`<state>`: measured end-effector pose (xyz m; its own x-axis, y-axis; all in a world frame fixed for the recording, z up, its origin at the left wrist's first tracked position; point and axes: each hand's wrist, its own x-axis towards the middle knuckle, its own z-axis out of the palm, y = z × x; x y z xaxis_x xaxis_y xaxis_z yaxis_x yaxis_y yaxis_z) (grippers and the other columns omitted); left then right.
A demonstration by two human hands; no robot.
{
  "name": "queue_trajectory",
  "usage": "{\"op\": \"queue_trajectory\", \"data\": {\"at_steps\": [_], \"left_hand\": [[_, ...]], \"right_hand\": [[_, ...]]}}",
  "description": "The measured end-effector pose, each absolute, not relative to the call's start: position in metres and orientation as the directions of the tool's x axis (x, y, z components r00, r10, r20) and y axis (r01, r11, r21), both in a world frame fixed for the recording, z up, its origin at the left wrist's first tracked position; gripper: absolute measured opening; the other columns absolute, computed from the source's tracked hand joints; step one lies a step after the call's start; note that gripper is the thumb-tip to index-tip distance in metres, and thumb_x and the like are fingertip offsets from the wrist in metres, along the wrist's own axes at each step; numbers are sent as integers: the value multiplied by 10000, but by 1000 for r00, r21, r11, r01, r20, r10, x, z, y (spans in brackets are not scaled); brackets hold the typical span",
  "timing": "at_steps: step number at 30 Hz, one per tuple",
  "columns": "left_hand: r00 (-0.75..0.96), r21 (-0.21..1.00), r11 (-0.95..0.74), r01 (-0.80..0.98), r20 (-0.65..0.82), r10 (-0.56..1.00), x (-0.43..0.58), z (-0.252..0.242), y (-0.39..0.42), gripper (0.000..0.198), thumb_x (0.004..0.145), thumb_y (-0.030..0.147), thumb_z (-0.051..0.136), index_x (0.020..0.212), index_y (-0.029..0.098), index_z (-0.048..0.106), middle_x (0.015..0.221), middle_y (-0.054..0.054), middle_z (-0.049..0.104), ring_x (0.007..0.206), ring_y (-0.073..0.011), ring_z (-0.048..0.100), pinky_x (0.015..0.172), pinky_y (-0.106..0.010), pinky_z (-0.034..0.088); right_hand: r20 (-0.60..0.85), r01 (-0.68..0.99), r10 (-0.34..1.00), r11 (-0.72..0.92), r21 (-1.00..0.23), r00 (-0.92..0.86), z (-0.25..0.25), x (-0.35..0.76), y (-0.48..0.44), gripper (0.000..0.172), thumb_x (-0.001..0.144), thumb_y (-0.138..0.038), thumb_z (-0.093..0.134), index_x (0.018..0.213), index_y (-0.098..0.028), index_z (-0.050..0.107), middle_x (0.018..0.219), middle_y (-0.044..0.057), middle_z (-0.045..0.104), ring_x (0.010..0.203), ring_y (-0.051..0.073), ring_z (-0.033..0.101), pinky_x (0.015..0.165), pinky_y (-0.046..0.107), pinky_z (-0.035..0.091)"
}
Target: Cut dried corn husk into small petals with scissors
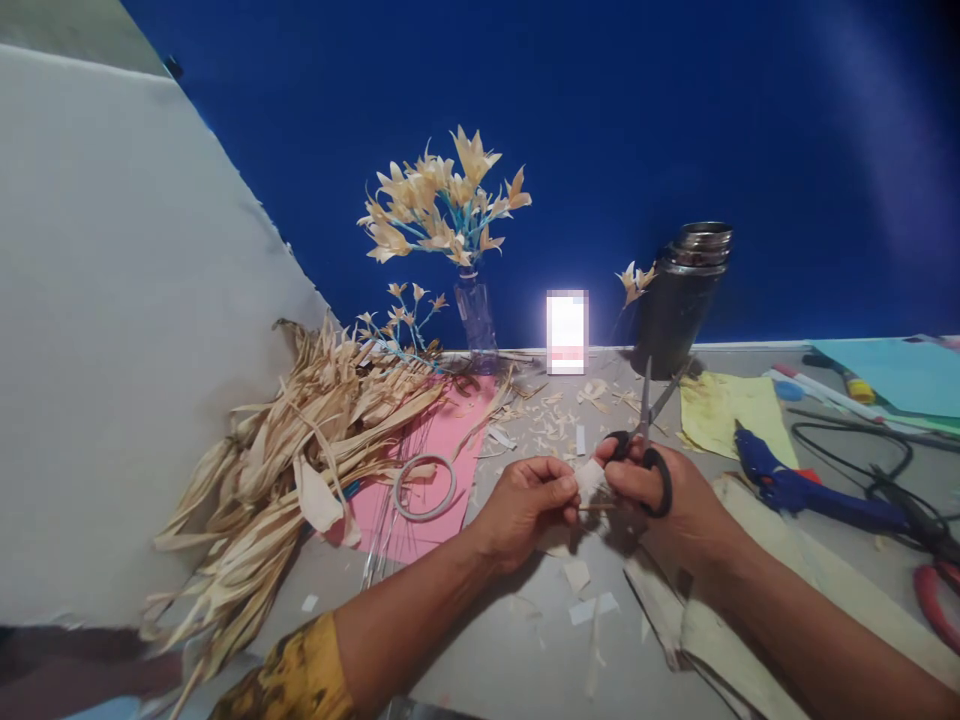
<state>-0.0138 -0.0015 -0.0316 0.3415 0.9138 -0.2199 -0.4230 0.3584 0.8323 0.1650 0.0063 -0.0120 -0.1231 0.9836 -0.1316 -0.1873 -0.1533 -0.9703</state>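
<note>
Between my two hands is a small pale piece of corn husk (pixel 590 482). My left hand (pixel 534 505) pinches its left edge with thumb and fingers. My right hand (pixel 667 500) grips its other side with the fingertips while also carrying black-handled scissors (pixel 646 405), whose slightly parted blades point up and away. Scraps of cut husk (pixel 551 425) lie on the table just beyond my hands. To the left, a heap of dried corn husks (pixel 322 420) overlaps pink paper (pixel 450 420), on which a ring-shaped roll of tape (pixel 424 488) rests.
Husk flowers (pixel 442 195) stand in a clear bottle (pixel 476 320) by the blue wall. A dark flask (pixel 679 300) stands at the back right. A blue glue gun (pixel 795 480) with its cable, yellow paper (pixel 724 410), and red-handled pliers (pixel 937 600) lie to the right.
</note>
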Motion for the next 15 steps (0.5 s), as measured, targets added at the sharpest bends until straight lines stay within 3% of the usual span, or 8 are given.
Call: {"op": "queue_trajectory", "data": {"at_steps": [8,15], "left_hand": [[311,782,359,-509,-222,924,-10,-31,-3,412,674,430,865,887,128,683,777,-32,662,570,-99,588,555,-226,451],[270,811,333,-480,-224,936,-12,-27,-2,280,654,286,856,743,137,636,660,-14,621,612,-109,580,594,-224,455]], "right_hand": [[-133,-50,991,-132,-990,18,-13,160,3,349,620,-367,797,860,-170,637,596,-45,552,520,118,443,501,258,350],[-154,-48,985,-158,-986,-75,-18,157,-2,394,647,-439,838,869,-175,646,659,-29,606,568,128,499,540,257,384]]}}
